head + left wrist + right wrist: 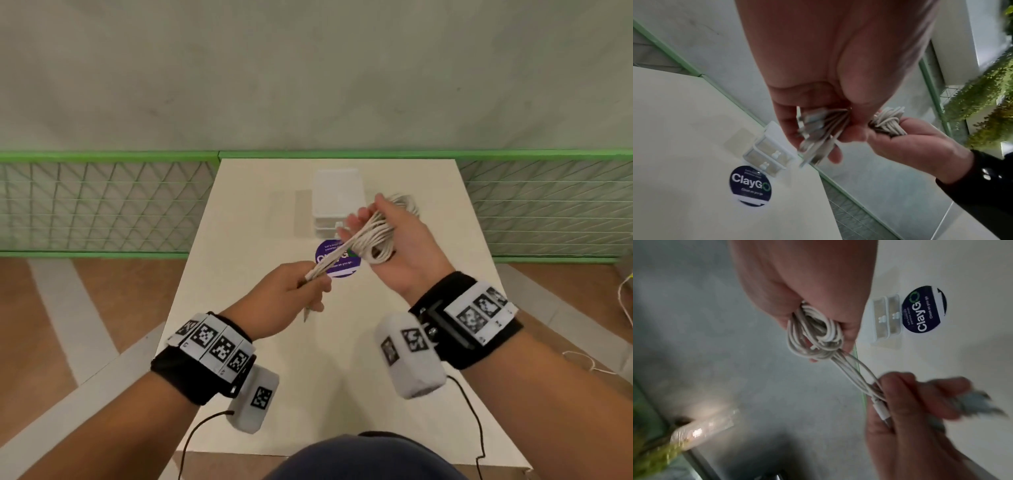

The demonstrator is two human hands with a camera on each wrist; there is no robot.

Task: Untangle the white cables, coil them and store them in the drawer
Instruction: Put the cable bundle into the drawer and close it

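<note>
Head view: both hands are raised above a pale table (260,394). The right hand (400,246), palm up, has fingers and thumb curled round a looped bundle of white cables (375,236). Several strands run taut from that bundle down to the left hand (291,298), whose fingers are closed round the gathered cable ends; one end protrudes below the fist. A small white drawer unit (337,202) stands on the table behind the hands, both drawers appearing closed, with a round dark sticker (337,262) just in front of it. Left wrist view: the left hand (824,91) pinches a fan of plug ends between thumb and fingers; the plugs are motion-blurred. The right hand (916,139) beyond cradles the white cables (888,120). The drawer unit (769,151) shows two fronts, each with a small knob, beside the sticker (750,185). Right wrist view: the right hand (807,293) grips the coiled cables (813,334), loops hanging below the fingers. Strands lead to the left hand (906,423), closed on them, with one connector visible against the thumb. The drawer unit (887,316) and sticker (925,311) lie on the table (962,361) behind.
</note>
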